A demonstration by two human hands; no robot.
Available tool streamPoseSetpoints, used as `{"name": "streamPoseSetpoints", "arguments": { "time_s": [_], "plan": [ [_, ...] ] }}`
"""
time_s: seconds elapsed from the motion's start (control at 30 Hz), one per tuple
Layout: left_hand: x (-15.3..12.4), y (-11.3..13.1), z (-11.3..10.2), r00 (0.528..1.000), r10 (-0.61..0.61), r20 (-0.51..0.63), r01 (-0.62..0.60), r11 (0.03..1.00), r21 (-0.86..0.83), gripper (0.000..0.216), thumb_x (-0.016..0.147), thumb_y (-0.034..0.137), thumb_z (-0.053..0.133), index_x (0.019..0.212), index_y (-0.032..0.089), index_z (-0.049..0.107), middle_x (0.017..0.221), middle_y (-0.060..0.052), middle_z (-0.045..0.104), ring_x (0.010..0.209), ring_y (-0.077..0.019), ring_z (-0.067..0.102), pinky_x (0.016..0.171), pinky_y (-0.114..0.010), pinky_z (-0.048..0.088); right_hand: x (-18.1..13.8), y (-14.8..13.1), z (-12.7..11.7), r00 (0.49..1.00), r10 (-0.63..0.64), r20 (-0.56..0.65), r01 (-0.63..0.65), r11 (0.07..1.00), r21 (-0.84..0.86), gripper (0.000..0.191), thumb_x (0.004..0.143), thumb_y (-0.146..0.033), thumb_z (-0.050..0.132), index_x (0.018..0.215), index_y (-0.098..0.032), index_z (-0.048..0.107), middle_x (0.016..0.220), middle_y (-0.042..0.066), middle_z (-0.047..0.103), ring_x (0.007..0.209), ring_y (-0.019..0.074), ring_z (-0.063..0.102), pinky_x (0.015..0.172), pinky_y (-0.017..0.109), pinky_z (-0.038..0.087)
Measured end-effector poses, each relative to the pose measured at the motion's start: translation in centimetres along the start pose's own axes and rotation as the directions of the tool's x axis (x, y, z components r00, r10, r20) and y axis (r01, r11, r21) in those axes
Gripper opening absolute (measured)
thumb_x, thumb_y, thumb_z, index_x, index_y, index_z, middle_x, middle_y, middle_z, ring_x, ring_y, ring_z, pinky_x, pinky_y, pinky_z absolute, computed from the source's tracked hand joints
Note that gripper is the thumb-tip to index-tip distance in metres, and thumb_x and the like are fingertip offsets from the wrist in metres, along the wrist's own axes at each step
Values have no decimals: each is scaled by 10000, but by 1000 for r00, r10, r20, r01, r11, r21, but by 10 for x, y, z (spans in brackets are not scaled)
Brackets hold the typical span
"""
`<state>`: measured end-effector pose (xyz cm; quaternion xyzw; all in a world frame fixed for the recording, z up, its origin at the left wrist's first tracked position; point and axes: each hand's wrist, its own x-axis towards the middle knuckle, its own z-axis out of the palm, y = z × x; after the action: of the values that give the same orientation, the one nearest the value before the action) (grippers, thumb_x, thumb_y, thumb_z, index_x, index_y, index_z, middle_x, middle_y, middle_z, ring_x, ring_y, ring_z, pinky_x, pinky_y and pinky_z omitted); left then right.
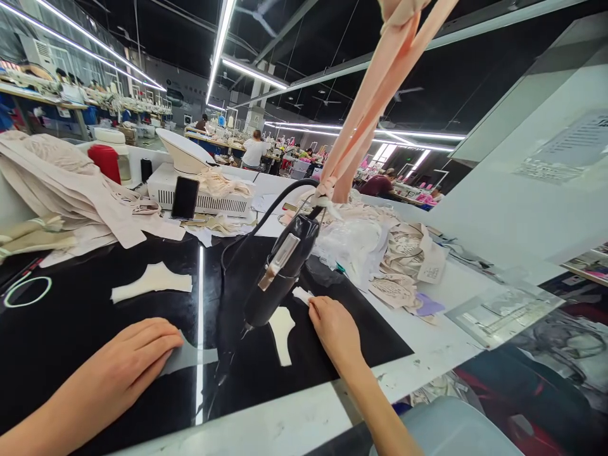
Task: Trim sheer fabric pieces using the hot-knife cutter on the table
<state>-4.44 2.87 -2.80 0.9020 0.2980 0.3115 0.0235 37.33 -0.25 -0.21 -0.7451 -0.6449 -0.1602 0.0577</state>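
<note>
My left hand [130, 361] lies low over the black mat [142, 247], fingers together and curled on the end of a translucent grey curved piece [190, 358]. A small white strip [302, 295] is pinched at its end by the fingers of my right hand [335, 326]. Between my hands, a black corded power tool [282, 272] with a metal lever hangs tip down. Beside its tip lies a cream cut piece [284, 332]. Another cream cut piece [154, 280], wider and curved, rests beyond my left hand.
Peach fabric strips [361, 120] hold the tool up. Pale fabric [80, 183] is heaped at left, near a red thread cone [104, 163]. A phone [185, 197] leans on a white box [209, 201]. Lace pieces [403, 259] and clear plastic [351, 244] lie at right.
</note>
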Motion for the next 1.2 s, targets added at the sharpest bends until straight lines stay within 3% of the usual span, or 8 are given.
{"name": "streamPoseSetpoints", "arguments": {
  "time_s": [0.5,0.77,0.93,1.2],
  "plan": [
    [3,2,-2,1000,-5,-7,5,1000,-14,261,1005,355,508,1145,312,725,1163,17,743,1066,-189,712,987,-280,564,2,1,-2,994,106,4,-104,972,210,267,989,-352,615,1197,-187,640,1206,81,665,999,206,676,868,413,585],
    [3,2,-2,1000,5,-21,-5,1000,-11,255,1008,361,512,1150,303,717,1163,20,740,1060,-180,712,986,-267,563,4,-1,-6,970,241,38,-234,878,418,277,986,-358,617,1203,-187,637,1215,83,662,1010,211,673,874,419,583],
    [3,2,-2,1000,4,-22,-4,1000,-16,257,1013,365,505,1149,305,715,1167,21,738,1067,-179,708,987,-264,561,4,10,-9,916,397,54,-338,692,638,302,977,-365,631,1210,-173,632,1208,81,662,1013,220,675,871,427,583],
    [3,2,-2,1000,18,-23,-18,1000,3,259,1020,381,503,1157,302,708,1172,23,738,1067,-176,708,992,-263,556,8,33,1,716,681,151,-356,171,919,348,980,-372,626,1263,-172,602,1235,91,648,1024,226,675,864,432,587]
  ]
}}
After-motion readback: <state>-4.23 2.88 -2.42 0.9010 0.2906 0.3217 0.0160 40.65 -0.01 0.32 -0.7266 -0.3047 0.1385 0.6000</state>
